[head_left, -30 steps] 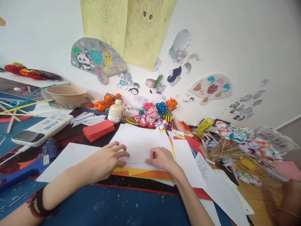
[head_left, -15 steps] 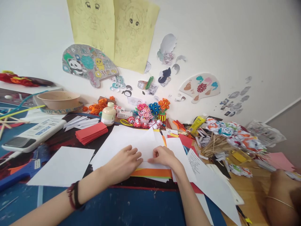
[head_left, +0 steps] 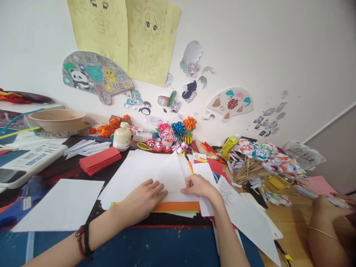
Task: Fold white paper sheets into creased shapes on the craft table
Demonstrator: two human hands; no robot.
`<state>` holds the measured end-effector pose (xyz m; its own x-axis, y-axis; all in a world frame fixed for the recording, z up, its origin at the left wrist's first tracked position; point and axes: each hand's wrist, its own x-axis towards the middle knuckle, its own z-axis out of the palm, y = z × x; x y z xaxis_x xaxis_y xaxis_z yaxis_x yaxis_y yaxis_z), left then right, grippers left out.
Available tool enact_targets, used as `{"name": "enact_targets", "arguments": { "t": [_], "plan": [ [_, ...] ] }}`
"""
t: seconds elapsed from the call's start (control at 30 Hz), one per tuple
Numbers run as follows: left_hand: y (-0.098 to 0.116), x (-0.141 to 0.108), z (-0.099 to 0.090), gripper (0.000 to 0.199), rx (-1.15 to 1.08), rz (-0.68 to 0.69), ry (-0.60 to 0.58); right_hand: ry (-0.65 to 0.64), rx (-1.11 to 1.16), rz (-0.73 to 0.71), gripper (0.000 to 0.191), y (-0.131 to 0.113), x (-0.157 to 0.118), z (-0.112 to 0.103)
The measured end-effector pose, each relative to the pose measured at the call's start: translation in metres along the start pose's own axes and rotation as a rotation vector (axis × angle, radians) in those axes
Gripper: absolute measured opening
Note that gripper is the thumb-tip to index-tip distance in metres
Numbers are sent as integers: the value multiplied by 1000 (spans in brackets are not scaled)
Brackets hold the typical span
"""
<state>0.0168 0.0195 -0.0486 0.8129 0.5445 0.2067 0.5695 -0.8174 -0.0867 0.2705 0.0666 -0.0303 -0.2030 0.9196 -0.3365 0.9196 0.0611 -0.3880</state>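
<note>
lies on the table [head_left: 155, 246], over orange paper [head_left: 178, 206], right of the red paper pile [head_left: 100, 160]: white paper [head_left: 157, 167]. pressing on it w/ left hand [head_left: 146, 194], fingers bent & tog.; can't tell if pinching. at near edge, to the right, touching w/ right hand [head_left: 200, 186], thumb & finger close; can't tell if clamped. prob. v. light, thin, bendy, a bit slidy, rips easy. best to hold flat in mid., pinch edge softly.

White sheet [head_left: 155, 168]: smooth, matt paper. Sticks [head_left: 248, 172]: wood. Cream bottle [head_left: 121, 140]: plastic.
</note>
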Motion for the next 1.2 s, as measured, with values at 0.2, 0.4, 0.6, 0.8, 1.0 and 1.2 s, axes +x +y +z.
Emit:
{"name": "enact_targets", "arguments": {
  "t": [0.2,0.4,0.6,0.8,1.0,1.2],
  "plan": [
    [5,4,-8,21,-151,-195,13,250,-17,-125,29,0,-5,-2],
    [0,28,-3,15,-429,-602,-102,133,130,-250,30,-15,7,15],
    [-17,50,6,15,-618,-689,-262,86,51,-228,31,-23,8,20],
    [-26,58,7,11,-751,-747,-337,102,-10,-155,38,-27,7,18],
    [-28,61,5,13,-825,-768,-385,91,1,-138,39,-26,7,19],
    [-32,60,6,14,-865,-768,-419,84,1,-140,38,-27,8,18]
  ]
}}
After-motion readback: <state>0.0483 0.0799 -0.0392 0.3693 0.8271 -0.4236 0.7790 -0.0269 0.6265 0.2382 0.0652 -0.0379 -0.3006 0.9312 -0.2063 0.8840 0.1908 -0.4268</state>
